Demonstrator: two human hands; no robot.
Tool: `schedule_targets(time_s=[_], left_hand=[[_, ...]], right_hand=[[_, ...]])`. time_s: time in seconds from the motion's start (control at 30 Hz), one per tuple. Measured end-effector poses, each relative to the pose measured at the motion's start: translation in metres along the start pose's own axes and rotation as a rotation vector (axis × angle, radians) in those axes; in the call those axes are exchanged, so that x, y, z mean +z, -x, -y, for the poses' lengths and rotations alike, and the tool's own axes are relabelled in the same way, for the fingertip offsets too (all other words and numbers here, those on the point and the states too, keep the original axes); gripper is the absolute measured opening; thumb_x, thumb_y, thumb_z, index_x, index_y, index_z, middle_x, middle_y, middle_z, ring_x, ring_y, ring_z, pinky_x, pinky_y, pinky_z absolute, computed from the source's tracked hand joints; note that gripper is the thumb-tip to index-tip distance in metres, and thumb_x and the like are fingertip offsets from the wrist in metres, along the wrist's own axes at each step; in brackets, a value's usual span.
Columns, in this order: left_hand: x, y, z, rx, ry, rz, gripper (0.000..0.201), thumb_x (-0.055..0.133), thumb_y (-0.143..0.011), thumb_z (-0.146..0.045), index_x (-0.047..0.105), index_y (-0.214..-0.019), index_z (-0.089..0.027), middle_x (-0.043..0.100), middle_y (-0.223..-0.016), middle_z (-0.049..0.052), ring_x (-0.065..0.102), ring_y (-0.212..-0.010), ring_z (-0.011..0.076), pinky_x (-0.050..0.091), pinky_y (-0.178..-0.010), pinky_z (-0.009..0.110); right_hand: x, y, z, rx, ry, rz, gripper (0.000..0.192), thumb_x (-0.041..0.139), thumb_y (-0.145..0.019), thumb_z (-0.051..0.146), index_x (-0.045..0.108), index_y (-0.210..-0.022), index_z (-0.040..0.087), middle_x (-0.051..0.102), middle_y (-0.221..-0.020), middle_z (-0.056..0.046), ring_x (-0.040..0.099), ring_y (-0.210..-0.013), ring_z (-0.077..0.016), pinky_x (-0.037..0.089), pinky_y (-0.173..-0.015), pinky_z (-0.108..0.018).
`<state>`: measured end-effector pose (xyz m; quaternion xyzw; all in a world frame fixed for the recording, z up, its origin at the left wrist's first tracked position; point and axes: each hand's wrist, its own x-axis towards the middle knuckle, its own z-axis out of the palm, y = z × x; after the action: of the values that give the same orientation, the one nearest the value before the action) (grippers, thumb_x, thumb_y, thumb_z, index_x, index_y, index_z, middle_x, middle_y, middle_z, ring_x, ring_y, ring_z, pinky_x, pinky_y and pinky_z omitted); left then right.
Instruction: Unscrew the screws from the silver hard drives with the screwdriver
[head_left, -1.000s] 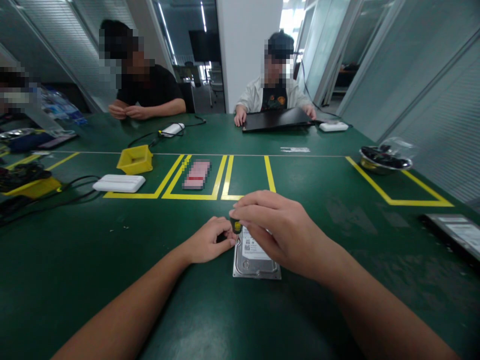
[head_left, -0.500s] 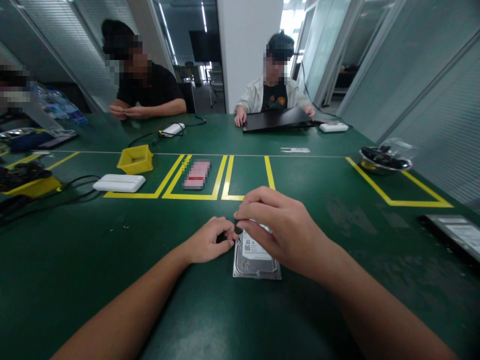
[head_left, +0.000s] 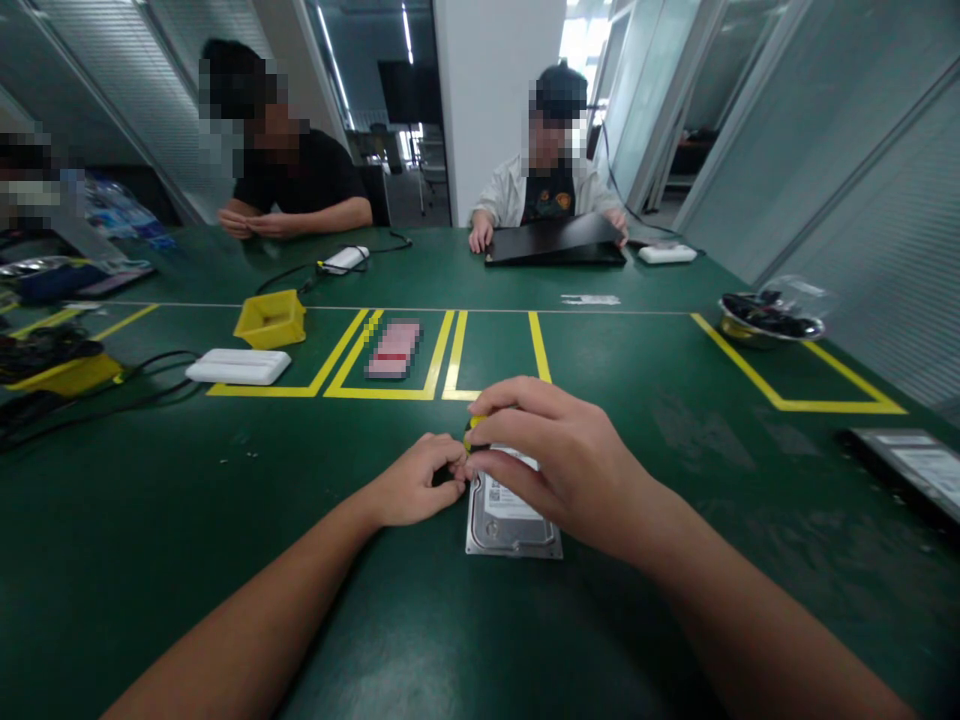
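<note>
A silver hard drive (head_left: 510, 515) with a white label lies flat on the green table, close in front of me. My right hand (head_left: 559, 460) hovers over its far end, fingers pinched on a small yellow-and-black screwdriver handle (head_left: 472, 432) standing upright at the drive's far left corner. Against the drive's left edge rests my left hand (head_left: 416, 480), curled, its fingertips touching the screwdriver's lower part. The tool's tip is hidden by my fingers.
Yellow tape boxes (head_left: 450, 370) mark the table beyond the drive. A yellow tray (head_left: 271, 318), a white flat box (head_left: 238, 366) and cables lie at the left. A bowl (head_left: 769, 318) and a flat device (head_left: 911, 470) sit at the right. Two people sit opposite, one with a black laptop (head_left: 555, 240).
My right-hand fingers have shifted around the screwdriver handle, as if turning it; the yellow part shows again. The drive and my left hand stay in place.
</note>
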<state>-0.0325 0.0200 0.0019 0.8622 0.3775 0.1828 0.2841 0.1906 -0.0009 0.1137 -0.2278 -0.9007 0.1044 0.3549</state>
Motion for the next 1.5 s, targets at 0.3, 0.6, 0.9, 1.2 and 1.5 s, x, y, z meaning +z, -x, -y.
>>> schedule_targets(time_s=[0.3, 0.6, 0.9, 1.2, 1.5], left_hand=[[0.0015, 0.0009, 0.0032, -0.013, 0.084, 0.005, 0.012, 0.056, -0.082, -0.021, 0.062, -0.091, -0.017, 0.066, -0.093, 0.002, 0.06, -0.09, 0.0201, 0.044, -0.086, 0.034], [0.0012, 0.001, 0.0016, -0.009, 0.058, -0.011, 0.011, 0.056, -0.082, -0.022, 0.061, -0.089, -0.016, 0.065, -0.09, 0.003, 0.059, -0.082, 0.0182, 0.045, -0.08, 0.032], [0.0016, 0.0006, 0.0025, 0.002, 0.03, 0.002, 0.009, 0.056, -0.083, -0.024, 0.061, -0.086, -0.017, 0.066, -0.093, 0.003, 0.059, -0.093, 0.0217, 0.043, -0.086, 0.035], [0.0002, 0.0008, 0.0003, -0.007, 0.03, -0.019, 0.013, 0.055, -0.083, -0.027, 0.062, -0.089, -0.016, 0.064, -0.091, 0.003, 0.058, -0.088, 0.0203, 0.043, -0.084, 0.035], [0.0009, 0.001, -0.0002, -0.03, 0.059, -0.004, 0.012, 0.057, -0.083, -0.025, 0.062, -0.09, -0.017, 0.065, -0.088, 0.002, 0.06, -0.084, 0.0197, 0.045, -0.084, 0.035]], right_hand=[[0.0015, 0.0005, -0.0015, -0.067, -0.004, -0.046, 0.012, 0.053, -0.093, 0.012, 0.065, -0.093, 0.009, 0.066, -0.096, -0.009, 0.059, -0.094, -0.0176, 0.048, -0.087, -0.031], [0.0042, 0.0015, -0.0049, -0.136, -0.052, -0.074, 0.019, 0.053, -0.089, 0.004, 0.066, -0.103, 0.004, 0.068, -0.109, -0.012, 0.06, -0.104, -0.0189, 0.047, -0.094, -0.033], [0.0005, 0.002, 0.0004, -0.018, -0.016, -0.012, 0.015, 0.055, -0.092, 0.013, 0.069, -0.096, 0.009, 0.059, -0.106, -0.011, 0.057, -0.095, -0.0151, 0.048, -0.083, -0.027], [0.0027, 0.0035, -0.0038, -0.052, 0.003, -0.042, 0.019, 0.054, -0.091, 0.011, 0.064, -0.107, 0.012, 0.066, -0.108, -0.007, 0.057, -0.1, -0.0198, 0.047, -0.089, -0.036], [0.0031, 0.0026, -0.0029, -0.079, -0.032, -0.047, 0.019, 0.05, -0.092, 0.009, 0.066, -0.102, 0.01, 0.065, -0.115, -0.012, 0.059, -0.106, -0.019, 0.05, -0.091, -0.034]])
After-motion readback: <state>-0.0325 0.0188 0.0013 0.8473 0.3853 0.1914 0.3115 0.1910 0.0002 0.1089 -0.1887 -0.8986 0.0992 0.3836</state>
